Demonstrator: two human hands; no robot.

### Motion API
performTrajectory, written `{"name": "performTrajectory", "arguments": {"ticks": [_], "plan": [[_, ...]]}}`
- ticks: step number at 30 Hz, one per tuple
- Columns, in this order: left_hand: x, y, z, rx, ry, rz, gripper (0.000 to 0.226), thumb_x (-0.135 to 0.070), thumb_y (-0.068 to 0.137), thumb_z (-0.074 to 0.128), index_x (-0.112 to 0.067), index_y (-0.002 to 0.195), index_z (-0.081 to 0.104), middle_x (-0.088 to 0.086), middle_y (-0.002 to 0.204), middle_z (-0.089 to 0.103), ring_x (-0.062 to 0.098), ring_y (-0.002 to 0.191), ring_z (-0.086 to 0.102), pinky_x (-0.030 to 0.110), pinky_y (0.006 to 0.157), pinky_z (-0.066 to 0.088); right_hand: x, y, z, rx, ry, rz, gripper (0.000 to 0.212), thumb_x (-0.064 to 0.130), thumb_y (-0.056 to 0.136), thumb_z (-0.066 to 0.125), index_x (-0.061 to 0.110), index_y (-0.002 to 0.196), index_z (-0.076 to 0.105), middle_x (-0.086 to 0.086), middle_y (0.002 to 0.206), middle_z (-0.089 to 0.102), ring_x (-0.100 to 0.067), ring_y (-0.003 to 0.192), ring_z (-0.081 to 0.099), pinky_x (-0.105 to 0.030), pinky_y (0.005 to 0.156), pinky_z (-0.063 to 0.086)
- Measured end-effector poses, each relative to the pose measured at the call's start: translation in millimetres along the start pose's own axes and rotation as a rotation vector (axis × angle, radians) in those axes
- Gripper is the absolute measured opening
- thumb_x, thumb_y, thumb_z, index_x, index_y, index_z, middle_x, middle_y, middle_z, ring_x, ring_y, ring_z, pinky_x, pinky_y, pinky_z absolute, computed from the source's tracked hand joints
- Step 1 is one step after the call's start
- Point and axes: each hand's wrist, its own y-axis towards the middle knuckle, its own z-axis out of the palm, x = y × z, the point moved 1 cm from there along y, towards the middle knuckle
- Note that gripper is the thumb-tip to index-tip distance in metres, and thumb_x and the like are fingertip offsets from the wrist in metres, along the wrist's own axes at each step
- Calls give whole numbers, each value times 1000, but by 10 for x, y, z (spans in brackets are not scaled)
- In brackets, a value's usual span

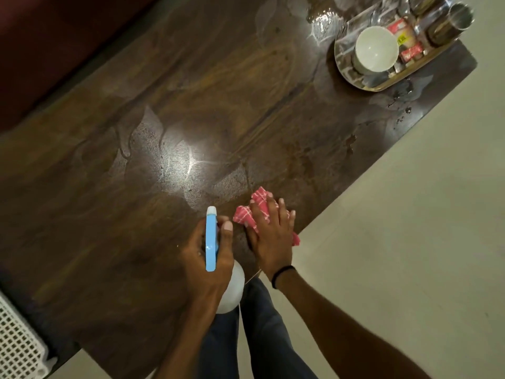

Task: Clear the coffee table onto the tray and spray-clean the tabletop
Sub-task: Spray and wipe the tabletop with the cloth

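Single head cam, wide-angle, approx. overhead, tilted fwd. Sits close above left hand (210, 258) and right hand (273, 231) at bottom centre; table (136, 228) runs diagonally, tray (340, 64) at far top-right corner, floor (410, 214) on the right.

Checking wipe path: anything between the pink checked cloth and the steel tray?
Nothing visible. Right hand presses the pink checked cloth on the dark wooden tabletop; only wet streaks lie before the oval steel tray.

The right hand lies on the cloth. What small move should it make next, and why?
Probably slide the cloth forward across the tabletop toward the tray: the right hand presses it flat near the near edge, while wet streaks and droplets show farther on. The left hand grips the spray bottle.
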Motion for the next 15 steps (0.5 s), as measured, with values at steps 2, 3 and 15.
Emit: {"name": "performTrajectory", "arguments": {"ticks": [2, 3, 15], "plan": [[-24, -13, 66, -2, -10, -95, 21, -48, 93, 61, -27, 93, 61, 5, 75, 65, 32, 64, 65, 56, 62, 58, -121, 347, -79, 34, -75, -202, 57, 53, 100, 36, 35, 154, 26, -10, 162, 24, -38, 149, 19, -64, 117, 17], [-42, -16, 94, 0, -16, -115, 18, -47, 93, 62, -28, 94, 63, 4, 75, 65, 33, 66, 65, 56, 63, 58, -185, 536, -140, 37, -115, -262, 59, 53, 100, 39, 35, 154, 25, -10, 162, 23, -38, 148, 20, -65, 116, 20], [-34, -42, 224, -116, 34, -107, 22, -68, 85, 58, -46, 85, 59, -12, 63, 62, 18, 50, 60, 46, 52, 58, -268, 958, -340, -3, -94, -170, 60, 54, 98, 49, 33, 152, 32, -11, 160, 29, -38, 148, 23, -62, 118, 17]]}}
